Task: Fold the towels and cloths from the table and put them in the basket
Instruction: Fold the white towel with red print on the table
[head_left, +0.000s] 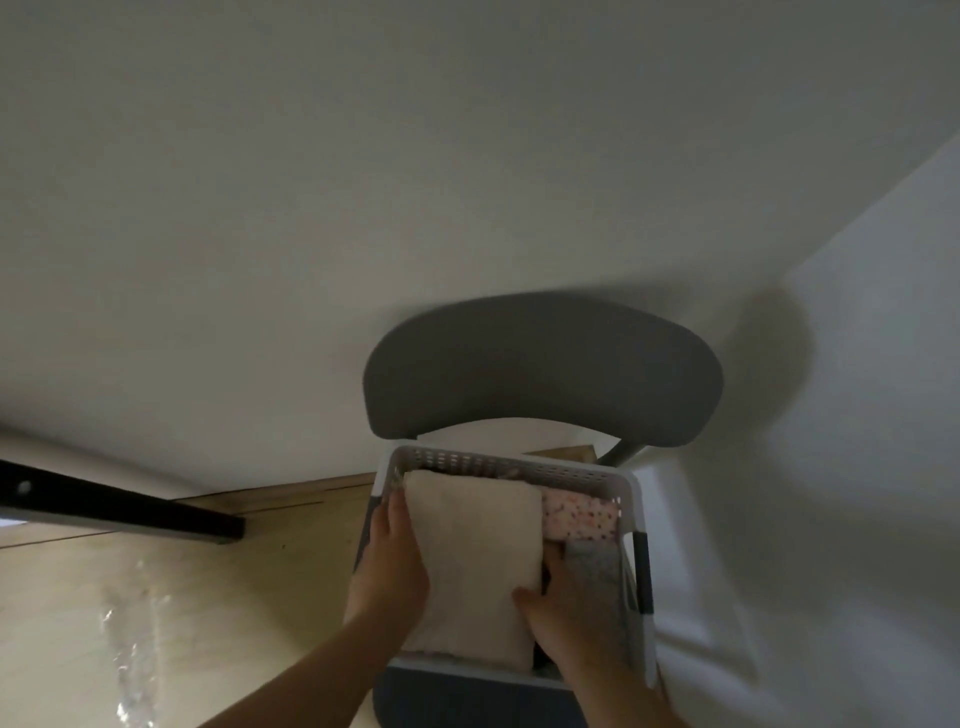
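A white perforated basket stands on the seat of a grey chair. A folded cream towel lies in the basket's left half. My left hand holds the towel's left edge, fingers pointing toward the basket's far wall. My right hand grips the towel's right edge, thumb on top and fingers tucked down beside it. To the right lie a folded white cloth with pink dots and a grey cloth.
A white wall rises behind the chair, and a white fabric surface fills the right side. A black table bar crosses at left above the light wooden floor. The basket's dark grey handle sits on its right wall.
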